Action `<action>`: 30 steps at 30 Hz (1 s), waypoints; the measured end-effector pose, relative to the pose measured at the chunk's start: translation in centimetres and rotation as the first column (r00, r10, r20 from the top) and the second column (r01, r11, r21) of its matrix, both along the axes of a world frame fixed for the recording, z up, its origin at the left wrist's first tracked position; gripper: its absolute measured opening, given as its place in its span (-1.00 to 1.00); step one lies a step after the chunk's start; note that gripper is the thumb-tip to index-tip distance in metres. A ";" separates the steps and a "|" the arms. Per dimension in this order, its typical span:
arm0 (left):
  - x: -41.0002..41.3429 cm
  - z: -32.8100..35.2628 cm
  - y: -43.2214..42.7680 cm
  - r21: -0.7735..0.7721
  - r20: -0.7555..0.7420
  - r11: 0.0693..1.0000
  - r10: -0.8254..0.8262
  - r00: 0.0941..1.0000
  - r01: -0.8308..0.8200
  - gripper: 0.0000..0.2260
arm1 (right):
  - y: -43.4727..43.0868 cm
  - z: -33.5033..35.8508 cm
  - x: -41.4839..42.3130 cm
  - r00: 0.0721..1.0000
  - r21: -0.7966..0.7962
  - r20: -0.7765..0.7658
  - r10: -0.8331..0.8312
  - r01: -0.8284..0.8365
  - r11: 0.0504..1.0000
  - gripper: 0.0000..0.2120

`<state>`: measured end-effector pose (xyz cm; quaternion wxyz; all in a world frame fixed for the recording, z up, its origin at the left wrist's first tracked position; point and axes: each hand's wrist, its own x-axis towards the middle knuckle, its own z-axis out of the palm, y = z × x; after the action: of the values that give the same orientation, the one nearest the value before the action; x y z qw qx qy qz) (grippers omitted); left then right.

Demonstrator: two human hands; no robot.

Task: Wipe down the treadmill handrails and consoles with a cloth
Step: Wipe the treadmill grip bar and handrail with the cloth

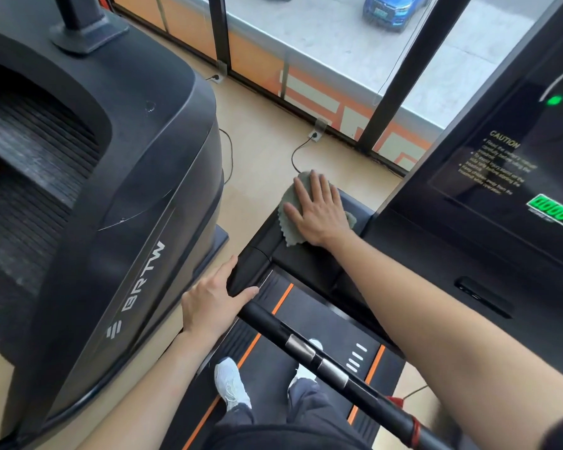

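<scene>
At the far left stands a big black stair machine (111,190), its ribbed steps showing in the opening on its left side. Just right of it, the person's left hand (213,305) rests on the near end of the treadmill's left handrail (325,358), thumb laid over the top and fingers down the outer side, loosely gripping the black moulding where the bar joins it. Below the bar, white shoes (231,383) stand on the treadmill belt (316,323) with its orange edge stripes. Further forward, the right hand (319,211) lies flat with fingers spread, pressing a grey-green cloth (290,219) onto the front left corner of the handrail moulding, beside the console. The cloth's scalloped edge shows past the thumb. At the right, the console (501,177) shows a caution label and lit green digits.
</scene>
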<state>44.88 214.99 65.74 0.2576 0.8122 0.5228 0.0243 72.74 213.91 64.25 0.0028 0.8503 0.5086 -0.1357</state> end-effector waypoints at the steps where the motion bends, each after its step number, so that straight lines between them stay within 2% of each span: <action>1: 0.0 -0.1 0.0 -0.001 -0.002 1.000 -0.006 1.000 0.006 -0.29 | -0.2 0.1 1.0 1.000 -0.015 0.004 -0.023 0.023 1.000 -0.28; 5: -0.2 -0.2 0.0 0.002 -0.009 1.000 -0.026 1.000 0.026 -0.28 | -2.8 0.7 3.5 0.994 -0.113 0.038 -0.103 0.106 0.988 -0.30; 9: -0.2 -0.3 0.1 0.004 -0.011 0.999 -0.045 0.999 0.045 -0.27 | -5.9 0.6 1.1 0.994 -0.153 0.101 -0.033 0.049 0.987 -0.28; 15: -0.4 -0.7 0.3 0.003 -0.009 0.998 -0.055 0.998 0.055 -0.27 | -9.6 0.8 -4.3 0.997 -0.191 0.069 0.020 -0.006 0.982 -0.28; 18: -0.6 -0.7 0.4 0.010 -0.002 0.998 -0.061 0.998 0.061 -0.27 | -10.8 0.8 -7.0 0.994 -0.155 0.097 0.040 -0.025 0.988 -0.17; 21: -0.6 -0.5 0.3 0.025 0.014 0.997 -0.069 0.998 0.068 -0.28 | -11.3 0.7 -8.7 0.994 -0.103 0.106 0.036 -0.025 0.994 -0.21; 26: -0.5 -0.3 0.4 0.007 0.036 0.998 -0.066 0.997 0.066 -0.29 | -12.4 0.3 -10.7 0.995 -0.078 0.035 0.096 -0.093 0.993 -0.24; 30: -0.5 -0.2 0.3 0.009 0.026 0.997 -0.079 0.997 0.079 -0.29 | -9.6 0.1 -11.1 0.987 -0.022 -0.066 0.148 -0.149 0.989 -0.29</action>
<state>44.39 215.34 65.52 0.2619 0.8330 0.4867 0.0269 61.64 204.32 64.33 0.0080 0.8051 0.5684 -0.1693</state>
